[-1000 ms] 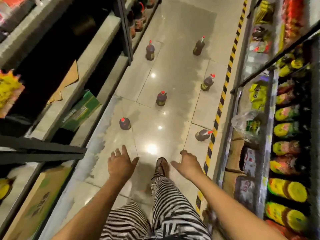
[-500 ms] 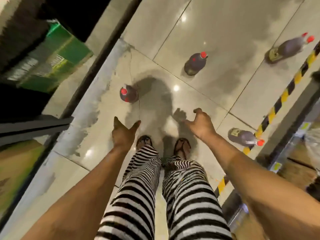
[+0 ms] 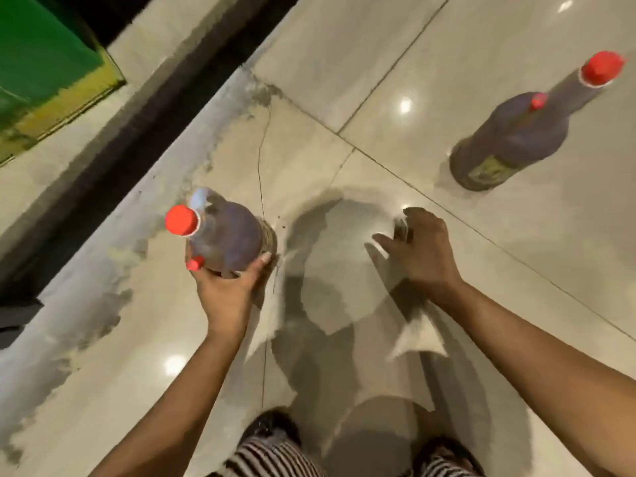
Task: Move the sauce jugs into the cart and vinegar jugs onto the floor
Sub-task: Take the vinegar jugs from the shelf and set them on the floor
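Observation:
A dark jug [image 3: 227, 239] with a red cap and a small red side cap stands on the tiled floor left of centre. My left hand [image 3: 225, 294] grips its near side, thumb along the right of the body and fingers round the left. My right hand [image 3: 418, 249] hovers over the bare floor to the right of that jug, fingers loosely curled, holding nothing. A second dark jug [image 3: 512, 142] with a red cap and a yellow label stands upright at the upper right, apart from both hands.
A green and yellow carton [image 3: 41, 63] sits at the upper left beyond the dark base strip [image 3: 137, 132] of a shelf unit. My feet in sandals [image 3: 272, 428] and striped trousers are at the bottom edge. Glossy tiles [image 3: 378, 80] fill the view.
I have bent down toward the floor. My left hand has reached forward and taken hold of the near jug. My right hand has stayed empty, moving forward a little.

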A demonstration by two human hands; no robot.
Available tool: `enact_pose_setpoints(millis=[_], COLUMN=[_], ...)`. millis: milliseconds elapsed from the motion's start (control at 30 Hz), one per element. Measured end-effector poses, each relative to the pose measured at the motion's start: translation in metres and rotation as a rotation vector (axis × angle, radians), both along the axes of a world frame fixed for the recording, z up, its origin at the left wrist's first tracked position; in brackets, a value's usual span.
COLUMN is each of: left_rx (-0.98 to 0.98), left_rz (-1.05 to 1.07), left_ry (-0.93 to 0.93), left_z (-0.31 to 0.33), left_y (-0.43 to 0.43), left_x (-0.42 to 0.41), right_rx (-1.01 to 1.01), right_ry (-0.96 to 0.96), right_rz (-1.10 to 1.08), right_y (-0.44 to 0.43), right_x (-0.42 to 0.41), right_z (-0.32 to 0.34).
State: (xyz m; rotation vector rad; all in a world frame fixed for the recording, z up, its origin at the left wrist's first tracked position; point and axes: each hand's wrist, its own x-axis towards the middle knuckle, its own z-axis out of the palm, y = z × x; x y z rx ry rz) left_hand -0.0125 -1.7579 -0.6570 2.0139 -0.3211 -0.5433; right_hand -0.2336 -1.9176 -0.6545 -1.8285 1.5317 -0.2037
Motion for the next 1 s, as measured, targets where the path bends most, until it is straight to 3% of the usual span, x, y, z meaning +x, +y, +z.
enact_pose_setpoints(millis=[167, 433, 700, 867, 1000], left_rx=[-0.090, -0.136, -0.143, -0.109, -0.160], left_rz=[-0.046, -0.164, -0.390, -0.587, -0.603], left_ry=[-0.120, -0.038, 0.074, 0.011, 0.137], left_z=[-0.002, -0.002, 0.000, 0.004, 0.004], left_y=[-0.015, -0.011, -0.040, -0.055, -0.069], left_x=[-0.001, 0.021, 0.003, -0.008, -0.008], right_rx=[-0.241, -0.154, -0.170, -0.062, -0.109], right_ry=[0.007, -0.123, -0.247, -0.479, -0.573], right_rz=[0.198, -0.297, -0.740, -0.653, -0.569], right_y=[-0.026, -0.009, -0.069, -0.102, -0.113], right_x=[0.007, -0.032, -0.060, -0.078, -0.074], right_z=[-0.021, -0.019, -0.012, -0.016, -0.011])
